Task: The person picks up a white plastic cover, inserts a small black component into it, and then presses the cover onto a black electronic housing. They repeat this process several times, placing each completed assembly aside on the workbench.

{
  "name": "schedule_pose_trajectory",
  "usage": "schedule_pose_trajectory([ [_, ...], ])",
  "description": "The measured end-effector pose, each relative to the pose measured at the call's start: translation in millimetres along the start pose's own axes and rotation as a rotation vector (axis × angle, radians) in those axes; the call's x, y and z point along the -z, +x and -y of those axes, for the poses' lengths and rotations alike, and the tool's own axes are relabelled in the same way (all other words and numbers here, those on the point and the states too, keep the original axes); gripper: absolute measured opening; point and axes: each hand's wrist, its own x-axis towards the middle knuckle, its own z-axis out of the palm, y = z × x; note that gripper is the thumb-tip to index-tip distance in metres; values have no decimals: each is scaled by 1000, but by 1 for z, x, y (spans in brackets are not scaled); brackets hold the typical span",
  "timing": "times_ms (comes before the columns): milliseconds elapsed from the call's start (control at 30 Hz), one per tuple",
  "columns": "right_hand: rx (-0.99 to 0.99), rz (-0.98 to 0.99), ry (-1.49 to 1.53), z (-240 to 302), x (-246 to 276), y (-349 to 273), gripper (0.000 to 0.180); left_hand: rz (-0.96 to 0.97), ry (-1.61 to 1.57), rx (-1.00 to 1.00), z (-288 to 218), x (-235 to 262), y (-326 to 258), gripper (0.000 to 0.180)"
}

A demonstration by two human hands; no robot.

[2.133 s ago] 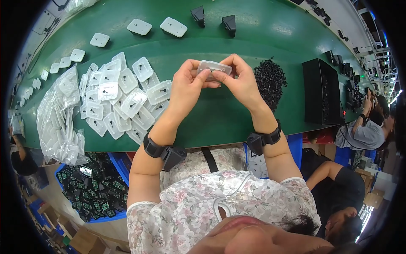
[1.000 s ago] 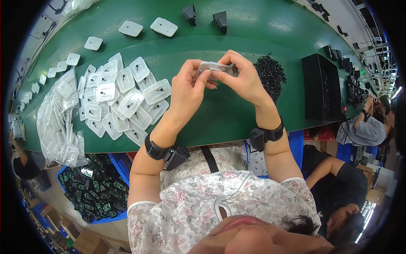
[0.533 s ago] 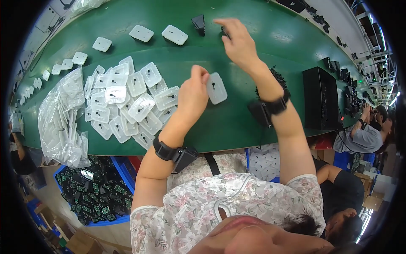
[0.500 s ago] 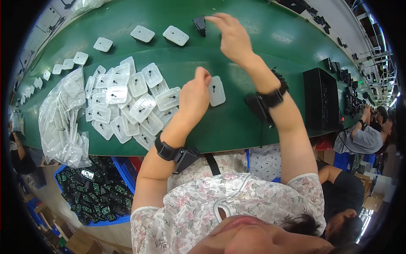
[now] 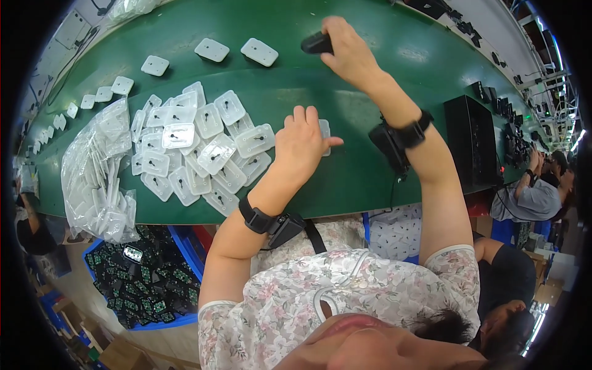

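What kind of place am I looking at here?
Most likely a factory assembly or packing line: a long green work surface carries a pile of identical clear plastic trays, a blue bin of small black parts stands below, and another person works farther along.

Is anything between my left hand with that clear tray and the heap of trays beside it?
Nothing visible. The left hand rests on a clear plastic tray on the green belt, right beside the heap of trays.
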Motion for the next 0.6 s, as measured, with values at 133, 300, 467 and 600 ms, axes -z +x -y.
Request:
schedule_pose_trajectory([
  [133,-301,238,1,31,37,-45,45,64,115,-28,-11,5,-8,56],
  [300,-352,426,-87,38,44,-91,54,82,194,-97,-5,3,-11,52],
  [467,-308,417,87,40,61,-112,48,-28,104,-291,13,8,-23,54],
  [600,-331,332,225,48,63,-104,38,-34,-115,-269,23,14,-30,58],
])
